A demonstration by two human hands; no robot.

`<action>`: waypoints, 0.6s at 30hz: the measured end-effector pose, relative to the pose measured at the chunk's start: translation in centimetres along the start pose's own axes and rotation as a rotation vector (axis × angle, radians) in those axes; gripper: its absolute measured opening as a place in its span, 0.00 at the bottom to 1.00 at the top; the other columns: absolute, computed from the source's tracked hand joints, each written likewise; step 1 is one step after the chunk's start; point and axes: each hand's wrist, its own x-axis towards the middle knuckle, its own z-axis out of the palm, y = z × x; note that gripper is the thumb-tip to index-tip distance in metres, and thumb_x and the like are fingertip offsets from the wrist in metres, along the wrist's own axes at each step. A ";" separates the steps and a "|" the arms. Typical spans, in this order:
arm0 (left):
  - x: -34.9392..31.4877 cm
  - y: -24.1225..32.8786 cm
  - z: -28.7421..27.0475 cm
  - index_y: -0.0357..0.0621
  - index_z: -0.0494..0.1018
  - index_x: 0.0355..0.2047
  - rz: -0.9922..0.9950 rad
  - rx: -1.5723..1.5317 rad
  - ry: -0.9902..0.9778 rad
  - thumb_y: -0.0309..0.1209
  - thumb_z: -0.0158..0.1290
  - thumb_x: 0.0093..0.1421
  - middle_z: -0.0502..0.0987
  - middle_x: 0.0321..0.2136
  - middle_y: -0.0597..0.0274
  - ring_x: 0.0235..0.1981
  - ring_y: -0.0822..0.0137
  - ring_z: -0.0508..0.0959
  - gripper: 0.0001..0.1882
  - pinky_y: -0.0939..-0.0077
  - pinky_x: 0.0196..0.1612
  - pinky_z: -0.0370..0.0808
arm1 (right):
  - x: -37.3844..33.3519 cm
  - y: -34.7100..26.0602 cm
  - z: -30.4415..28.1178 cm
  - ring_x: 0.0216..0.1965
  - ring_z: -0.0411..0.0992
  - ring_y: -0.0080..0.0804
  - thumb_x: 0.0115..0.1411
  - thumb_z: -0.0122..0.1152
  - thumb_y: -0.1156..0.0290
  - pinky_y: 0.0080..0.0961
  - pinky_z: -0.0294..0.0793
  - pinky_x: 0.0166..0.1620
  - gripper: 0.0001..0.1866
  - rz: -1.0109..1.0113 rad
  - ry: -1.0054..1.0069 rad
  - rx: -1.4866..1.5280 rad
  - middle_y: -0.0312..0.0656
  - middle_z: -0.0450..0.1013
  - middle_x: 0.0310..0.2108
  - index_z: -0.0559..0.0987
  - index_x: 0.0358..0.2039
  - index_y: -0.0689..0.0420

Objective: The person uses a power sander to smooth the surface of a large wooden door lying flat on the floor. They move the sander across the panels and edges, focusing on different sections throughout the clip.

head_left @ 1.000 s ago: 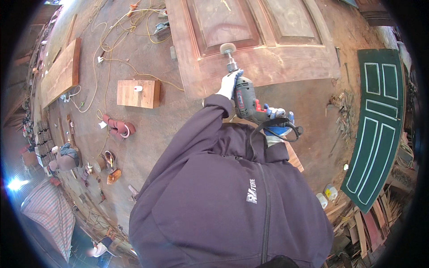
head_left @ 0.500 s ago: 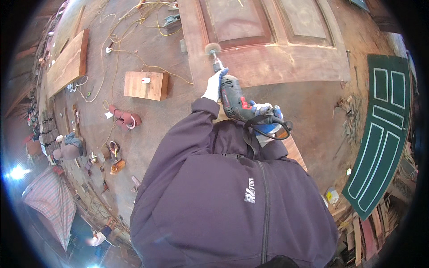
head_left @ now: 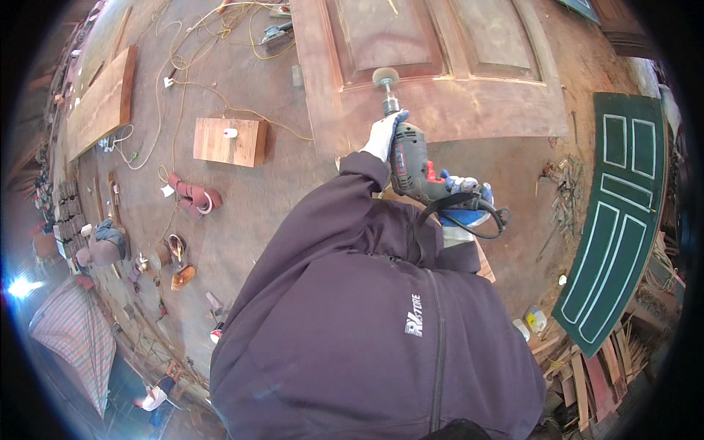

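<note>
A dark grey electric drill point(head_left: 412, 160) with red parts is held in front of my chest in both gloved hands. My left hand point(head_left: 383, 136), in a white and blue glove, is closed round its front end behind the chuck. My right hand point(head_left: 469, 204) is wrapped about the rear handle, partly hidden by the black cord looping over it. A round sanding head point(head_left: 386, 75) on the chuck sits at the lower rail of a brown panelled wooden door point(head_left: 469, 106). Whether the head touches the wood I cannot tell.
To the left lie a wooden block point(head_left: 229, 141), a roll of reddish sandpaper point(head_left: 193, 196), a large plank point(head_left: 103, 106) and tangled yellow cables point(head_left: 220, 29). A dark green panelled door point(head_left: 610, 213) is on the right, with wood scraps point(head_left: 605, 378) below it. A person point(head_left: 155, 396) appears far at lower left.
The drill and both hands have shifted right, carrying the sanding head along the door's lower rail. The view has moved slightly too. Both hands keep their grip.
</note>
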 end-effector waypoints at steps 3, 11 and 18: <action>-0.3 0.4 -0.6 0.46 0.74 0.26 0.010 -0.042 0.061 0.39 0.60 0.51 0.75 0.18 0.63 0.18 0.68 0.74 0.11 0.71 0.25 0.72 | 0.3 -0.1 1.0 0.27 0.67 0.43 0.57 0.43 0.48 0.46 0.59 0.55 0.26 0.038 0.016 -0.033 0.44 0.68 0.17 0.74 0.19 0.58; -0.6 0.7 1.5 0.44 0.73 0.34 -0.032 0.022 -0.046 0.42 0.59 0.53 0.75 0.21 0.62 0.20 0.67 0.75 0.16 0.71 0.26 0.73 | 0.2 -0.4 -0.2 0.26 0.65 0.41 0.58 0.40 0.48 0.45 0.58 0.55 0.27 -0.032 -0.011 0.029 0.45 0.68 0.17 0.76 0.20 0.58; -0.7 0.6 -1.4 0.43 0.72 0.33 -0.051 -0.085 -0.053 0.40 0.58 0.54 0.77 0.22 0.60 0.20 0.65 0.76 0.14 0.69 0.26 0.75 | -0.4 0.9 1.6 0.24 0.67 0.46 0.61 0.38 0.51 0.47 0.62 0.51 0.28 -0.055 -0.031 -0.055 0.49 0.70 0.17 0.76 0.20 0.62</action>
